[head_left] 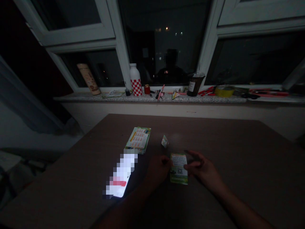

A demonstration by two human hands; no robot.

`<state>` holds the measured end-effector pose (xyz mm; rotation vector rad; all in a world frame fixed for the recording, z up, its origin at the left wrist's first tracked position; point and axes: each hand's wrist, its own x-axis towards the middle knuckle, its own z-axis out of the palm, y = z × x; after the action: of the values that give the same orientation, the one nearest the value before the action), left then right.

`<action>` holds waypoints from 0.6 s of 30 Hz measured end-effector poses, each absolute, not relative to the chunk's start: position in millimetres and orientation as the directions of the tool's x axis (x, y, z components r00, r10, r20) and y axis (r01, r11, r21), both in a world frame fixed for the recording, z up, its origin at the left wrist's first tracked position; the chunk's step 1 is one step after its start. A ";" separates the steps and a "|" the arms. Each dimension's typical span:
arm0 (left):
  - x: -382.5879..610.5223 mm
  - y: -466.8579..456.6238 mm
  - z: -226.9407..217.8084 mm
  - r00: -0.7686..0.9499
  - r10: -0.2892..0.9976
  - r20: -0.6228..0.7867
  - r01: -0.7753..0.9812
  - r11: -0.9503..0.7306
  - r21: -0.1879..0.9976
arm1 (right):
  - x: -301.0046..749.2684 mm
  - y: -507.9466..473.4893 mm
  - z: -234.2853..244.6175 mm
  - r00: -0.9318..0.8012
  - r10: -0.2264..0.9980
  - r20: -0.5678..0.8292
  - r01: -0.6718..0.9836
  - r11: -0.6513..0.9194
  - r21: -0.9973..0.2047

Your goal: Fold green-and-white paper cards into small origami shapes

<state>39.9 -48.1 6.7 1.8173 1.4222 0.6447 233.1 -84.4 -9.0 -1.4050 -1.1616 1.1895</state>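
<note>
A green and white printed paper card lies on the dark brown table, held between both hands. My left hand grips its left edge with curled fingers. My right hand pinches its right edge, thumb on top. Just beyond the card sits a small folded paper piece. A stack of similar green printed sheets lies to the left. A lit phone rests on the table left of my left hand.
A stone window sill runs behind the table with a red-checked white bottle, a tan canister, a dark drink cup, a yellow tape roll and red-handled tools. The room is dim.
</note>
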 end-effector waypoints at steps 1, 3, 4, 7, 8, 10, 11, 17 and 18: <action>39.3 -47.3 5.6 0.255 0.966 -0.046 0.650 -0.136 0.748 | 233.7 -84.7 -9.0 0.101 0.992 -0.075 0.149 -0.090 -0.985; 38.4 -45.9 3.6 0.252 0.967 -0.035 0.738 -0.169 0.653 | 234.7 -84.8 -10.4 0.130 0.991 -0.011 0.230 -0.041 -0.972; 38.3 -45.4 2.8 0.259 0.966 -0.030 0.769 -0.187 0.611 | 234.8 -84.6 -11.4 0.137 0.991 0.011 0.255 -0.024 -0.967; 39.5 -45.6 1.9 0.269 0.963 -0.013 0.829 -0.225 0.512 | 233.1 -83.7 -14.7 0.116 0.992 0.056 0.312 0.017 -0.950; 40.2 -46.0 1.9 0.270 0.963 -0.004 0.840 -0.234 0.489 | 232.0 -83.5 -15.6 0.102 0.992 0.069 0.332 0.031 -0.943; 41.7 -46.9 2.0 0.276 0.961 0.008 0.850 -0.248 0.466 | 229.7 -83.9 -17.0 0.064 0.994 0.087 0.371 0.057 -0.927; 42.3 -47.3 2.0 0.278 0.961 0.012 0.851 -0.252 0.461 | 228.7 -84.4 -17.5 0.038 0.995 0.092 0.387 0.070 -0.919; 42.9 -48.2 1.0 0.299 0.954 0.035 0.853 -0.284 0.438 | 228.0 -88.3 -18.3 -0.098 0.988 0.115 0.438 0.147 -0.887; 42.9 -48.3 0.8 0.297 0.954 0.036 0.855 -0.282 0.435 | 228.0 -88.6 -18.5 -0.110 0.987 0.119 0.445 0.156 -0.882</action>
<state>42.9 -48.3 0.8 2.2378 1.6335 0.4163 228.0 -88.6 -18.5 -1.3900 -1.6727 0.8992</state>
